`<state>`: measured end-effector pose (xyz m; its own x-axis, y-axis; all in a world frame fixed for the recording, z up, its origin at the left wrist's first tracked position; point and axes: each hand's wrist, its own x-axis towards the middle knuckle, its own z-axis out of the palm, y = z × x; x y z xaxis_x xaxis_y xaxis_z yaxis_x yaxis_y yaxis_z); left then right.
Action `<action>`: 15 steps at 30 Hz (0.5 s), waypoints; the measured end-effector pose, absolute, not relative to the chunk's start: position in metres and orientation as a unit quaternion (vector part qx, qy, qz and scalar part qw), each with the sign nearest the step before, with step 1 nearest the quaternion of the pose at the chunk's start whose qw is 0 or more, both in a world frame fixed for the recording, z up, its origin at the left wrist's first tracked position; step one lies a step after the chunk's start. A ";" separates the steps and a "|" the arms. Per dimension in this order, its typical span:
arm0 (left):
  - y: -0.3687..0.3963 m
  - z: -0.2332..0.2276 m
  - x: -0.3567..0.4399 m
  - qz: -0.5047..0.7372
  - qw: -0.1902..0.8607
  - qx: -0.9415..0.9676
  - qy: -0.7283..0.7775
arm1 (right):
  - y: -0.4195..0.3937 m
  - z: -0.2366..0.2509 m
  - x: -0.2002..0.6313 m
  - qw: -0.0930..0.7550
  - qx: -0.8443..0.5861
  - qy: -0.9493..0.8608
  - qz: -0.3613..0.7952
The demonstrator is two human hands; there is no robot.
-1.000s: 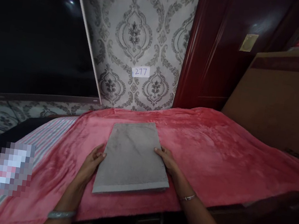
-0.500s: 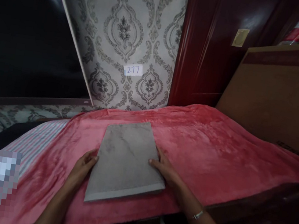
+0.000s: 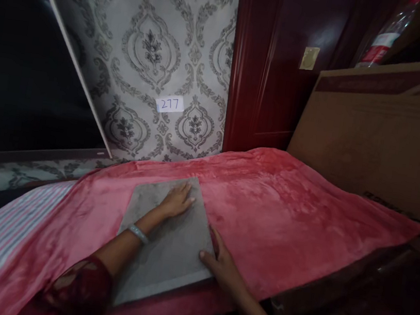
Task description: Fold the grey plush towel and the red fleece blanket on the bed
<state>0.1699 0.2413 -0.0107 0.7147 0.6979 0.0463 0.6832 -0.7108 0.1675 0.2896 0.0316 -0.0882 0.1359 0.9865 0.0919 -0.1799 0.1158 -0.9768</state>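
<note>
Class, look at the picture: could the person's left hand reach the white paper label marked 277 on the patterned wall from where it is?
Probably yes: the left hand lies flat on the grey slab, and only bare red blanket separates it from the label.
</note>
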 end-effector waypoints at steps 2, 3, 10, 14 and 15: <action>0.248 -0.015 0.178 0.052 0.061 0.924 0.374 | 0.033 -0.093 0.288 0.603 -0.458 -0.447 0.475; 0.248 -0.018 0.180 0.050 0.056 0.924 0.375 | 0.034 -0.095 0.287 0.604 -0.459 -0.448 0.474; 0.251 -0.027 0.179 0.055 0.045 0.926 0.370 | 0.022 -0.082 0.304 0.534 -0.522 -0.535 0.395; 0.275 -0.017 0.179 0.081 0.060 0.933 0.345 | 0.032 -0.041 0.330 0.408 -0.605 -0.637 0.249; 0.282 -0.016 0.180 0.088 0.066 0.935 0.337 | 0.041 -0.032 0.334 0.390 -0.614 -0.655 0.204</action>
